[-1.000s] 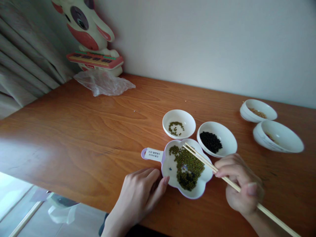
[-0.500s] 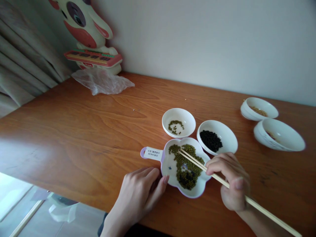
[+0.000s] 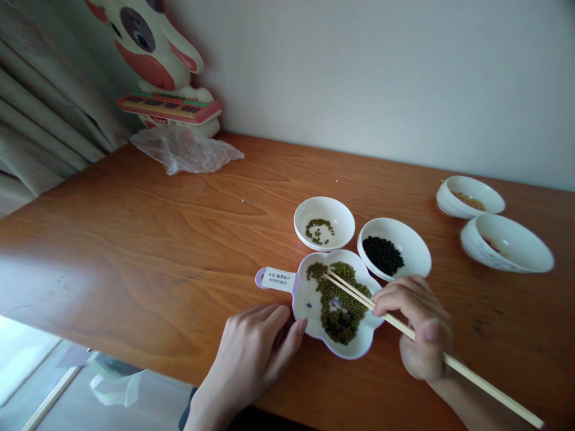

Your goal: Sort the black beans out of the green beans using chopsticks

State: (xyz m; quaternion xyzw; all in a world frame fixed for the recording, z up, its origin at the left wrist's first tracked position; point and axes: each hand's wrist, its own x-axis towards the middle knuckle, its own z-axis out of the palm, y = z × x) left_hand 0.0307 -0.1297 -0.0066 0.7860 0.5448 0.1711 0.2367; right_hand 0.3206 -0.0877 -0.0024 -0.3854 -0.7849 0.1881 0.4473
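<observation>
My right hand (image 3: 424, 326) is closed around a pair of light wooden chopsticks (image 3: 390, 323). Their tips meet the green mung beans (image 3: 348, 290) in a white, purple-rimmed, flower-shaped dish (image 3: 309, 335). Among these beans, dark ones (image 3: 344, 326) lie toward the near side. My left hand (image 3: 256, 344) rests on the table with curled fingers, its thumb and index finger against the dish's left edge. Just behind the dish stand a white bowl (image 3: 344, 218) with some green beans and another white bowl (image 3: 415, 248) holding black beans.
Two more white bowls stand at the right, one (image 3: 449, 206) with tan pieces, the other (image 3: 525, 245) with reddish ones. A crumpled plastic bag (image 3: 193, 152) lies by a cow-shaped toy keyboard (image 3: 173, 108) at the back left. The wooden table (image 3: 157, 239) meets a wall behind.
Hardly anything differs. The whole view has shifted very slightly, while the chopstick tips stay at the same spot in the green beans.
</observation>
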